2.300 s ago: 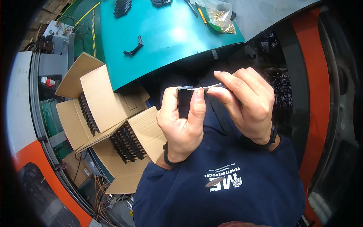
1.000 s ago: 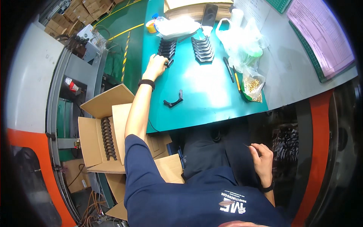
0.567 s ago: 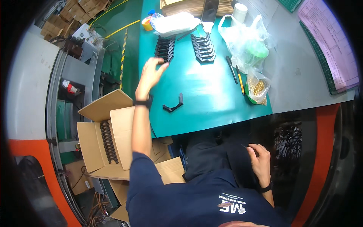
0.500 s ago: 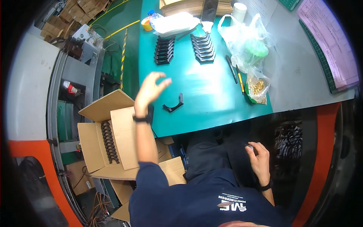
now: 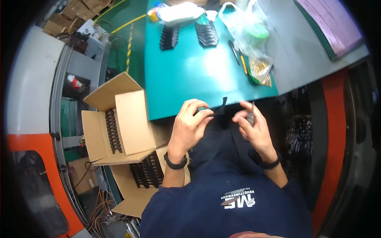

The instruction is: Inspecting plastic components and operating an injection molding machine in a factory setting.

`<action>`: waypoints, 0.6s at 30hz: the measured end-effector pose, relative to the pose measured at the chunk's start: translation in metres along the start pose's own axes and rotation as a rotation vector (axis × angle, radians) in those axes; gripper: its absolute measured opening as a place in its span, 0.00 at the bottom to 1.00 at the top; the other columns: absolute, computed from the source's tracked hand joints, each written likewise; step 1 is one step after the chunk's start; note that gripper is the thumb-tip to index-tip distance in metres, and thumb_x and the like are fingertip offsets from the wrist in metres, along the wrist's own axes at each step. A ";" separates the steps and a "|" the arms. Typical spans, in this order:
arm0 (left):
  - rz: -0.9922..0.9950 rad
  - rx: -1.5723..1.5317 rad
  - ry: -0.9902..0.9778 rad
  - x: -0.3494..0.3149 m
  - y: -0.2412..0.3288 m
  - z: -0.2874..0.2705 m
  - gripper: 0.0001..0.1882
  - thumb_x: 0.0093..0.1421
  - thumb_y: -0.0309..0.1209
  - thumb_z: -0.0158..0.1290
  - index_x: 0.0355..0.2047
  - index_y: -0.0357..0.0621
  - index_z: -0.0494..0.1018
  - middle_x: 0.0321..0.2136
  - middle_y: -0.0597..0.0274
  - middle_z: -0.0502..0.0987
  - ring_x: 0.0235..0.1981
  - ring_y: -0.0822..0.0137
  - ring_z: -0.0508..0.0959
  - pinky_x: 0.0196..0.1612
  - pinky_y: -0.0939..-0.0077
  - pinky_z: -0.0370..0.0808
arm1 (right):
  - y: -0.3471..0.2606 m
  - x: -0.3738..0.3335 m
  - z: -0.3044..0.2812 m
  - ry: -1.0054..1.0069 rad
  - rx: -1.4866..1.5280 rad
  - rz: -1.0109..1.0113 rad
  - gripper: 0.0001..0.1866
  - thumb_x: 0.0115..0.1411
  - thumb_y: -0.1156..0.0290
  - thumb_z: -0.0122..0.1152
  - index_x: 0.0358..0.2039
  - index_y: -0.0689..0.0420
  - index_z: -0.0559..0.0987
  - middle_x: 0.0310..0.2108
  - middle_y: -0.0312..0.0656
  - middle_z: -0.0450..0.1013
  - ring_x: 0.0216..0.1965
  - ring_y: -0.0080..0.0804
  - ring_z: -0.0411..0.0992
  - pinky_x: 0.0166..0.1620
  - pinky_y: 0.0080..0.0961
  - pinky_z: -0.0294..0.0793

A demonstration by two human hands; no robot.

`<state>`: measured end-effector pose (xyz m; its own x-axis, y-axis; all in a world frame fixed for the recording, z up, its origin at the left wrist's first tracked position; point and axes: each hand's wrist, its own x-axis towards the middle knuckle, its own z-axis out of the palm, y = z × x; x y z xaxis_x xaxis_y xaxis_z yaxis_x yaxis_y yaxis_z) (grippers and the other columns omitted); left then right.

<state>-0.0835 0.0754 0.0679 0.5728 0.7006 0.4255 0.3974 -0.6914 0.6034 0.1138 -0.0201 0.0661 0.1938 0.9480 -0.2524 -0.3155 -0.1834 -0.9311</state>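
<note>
My left hand point(image 5: 187, 127) pinches one end of a black curved bracket point(image 5: 223, 106) just off the near edge of the green-topped table point(image 5: 178, 87). Its free end points up and away from me. Close by on the right, my right hand point(image 5: 257, 130) has its fingers curled around a small grey tool point(image 5: 250, 118); most of it is hidden, so I cannot make out its kind. Farther off on the table, more black brackets are nested in a left row point(image 5: 169, 37) and a right row point(image 5: 206, 34).
An open carton point(image 5: 131, 123) with a column of black parts stands left of the table, above another carton point(image 5: 125, 194) holding more black parts point(image 5: 147, 172). Plastic bags point(image 5: 250, 29), a black pen point(image 5: 234, 52), a yellow pen point(image 5: 243, 63) and a bag of gold-coloured pieces point(image 5: 260, 71) lie at the right.
The bracket that lay on the table is now in my left hand, which came down and to the right. My right hand rose toward it. The view has shifted.
</note>
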 end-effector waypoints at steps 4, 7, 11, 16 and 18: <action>0.074 -0.071 -0.019 -0.008 0.046 -0.002 0.11 0.45 0.20 0.62 0.32 0.40 0.77 0.40 0.55 0.74 0.45 0.53 0.73 0.44 0.64 0.73 | -0.011 -0.019 0.016 -0.066 0.037 -0.110 0.32 0.53 0.78 0.68 0.57 0.62 0.65 0.31 0.31 0.70 0.27 0.11 0.65 0.31 0.09 0.64; 0.044 -0.215 0.176 -0.022 0.063 0.006 0.19 0.43 0.23 0.66 0.39 0.41 0.78 0.50 0.48 0.70 0.50 0.52 0.72 0.47 0.62 0.73 | -0.014 -0.035 0.006 -0.092 0.078 -0.101 0.31 0.52 0.79 0.68 0.56 0.62 0.67 0.30 0.33 0.71 0.26 0.11 0.66 0.29 0.09 0.65; -0.295 -0.834 0.211 -0.040 0.078 0.021 0.39 0.46 0.30 0.69 0.57 0.35 0.62 0.45 0.49 0.73 0.46 0.62 0.76 0.47 0.72 0.73 | -0.025 -0.052 -0.002 -0.129 0.168 -0.035 0.33 0.52 0.79 0.68 0.57 0.62 0.66 0.30 0.35 0.72 0.24 0.12 0.66 0.26 0.10 0.65; -0.388 -0.967 0.194 -0.049 0.089 0.022 0.36 0.48 0.23 0.67 0.56 0.33 0.62 0.33 0.55 0.78 0.38 0.67 0.79 0.46 0.74 0.76 | -0.023 -0.060 -0.005 -0.145 0.152 -0.118 0.38 0.50 0.81 0.69 0.60 0.62 0.62 0.32 0.36 0.72 0.24 0.12 0.67 0.25 0.10 0.64; -0.409 -0.973 0.194 -0.054 0.088 0.021 0.35 0.49 0.22 0.66 0.56 0.32 0.62 0.34 0.55 0.77 0.38 0.68 0.78 0.45 0.75 0.76 | -0.018 -0.062 -0.005 -0.151 0.205 -0.161 0.40 0.49 0.81 0.70 0.62 0.61 0.61 0.32 0.37 0.72 0.24 0.12 0.67 0.25 0.10 0.64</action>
<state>-0.0645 -0.0269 0.0839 0.3681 0.9223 0.1179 -0.2577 -0.0206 0.9660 0.1121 -0.0774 0.0972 0.1213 0.9914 -0.0499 -0.4756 0.0139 -0.8795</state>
